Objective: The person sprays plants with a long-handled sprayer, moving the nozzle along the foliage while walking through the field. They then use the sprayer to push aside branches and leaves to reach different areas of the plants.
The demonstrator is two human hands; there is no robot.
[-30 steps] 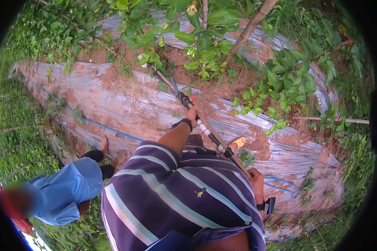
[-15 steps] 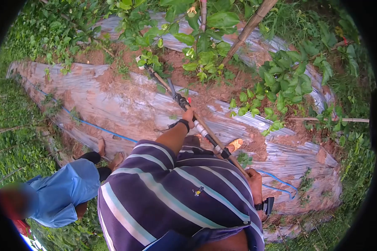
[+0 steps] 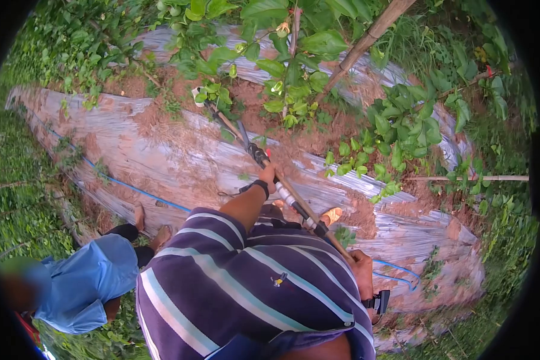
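A long wooden pole (image 3: pixel 341 247) slants across the front of my body, with black fittings and pale tape wrapped along its middle. My left hand (image 3: pixel 267 177) is closed around it just below a black fitting, the arm stretched forward. Closer to my body, on the right, my right hand (image 3: pixel 360 266) grips the near end. The pole's far end has a whitish piece (image 3: pixel 198 97), partly behind leaves, close to the bare soil. What kind of head it is, I cannot make out. Each wrist wears a dark band, and the right one carries a boxy black device (image 3: pixel 380 301).
Silvery plastic sheeting (image 3: pixel 180 144) covers the soil bed. A blue hose (image 3: pixel 132 184) runs across it. Leafy vines (image 3: pixel 288 66) and a slanted wooden stake (image 3: pixel 369 42) stand ahead. A person in a blue shirt (image 3: pixel 93 282) is at my left. A thin horizontal stick (image 3: pixel 474 178) lies right.
The pole and both hands have shifted slightly down and left in view, and more of the whitish far end shows. Both hands keep their hold.
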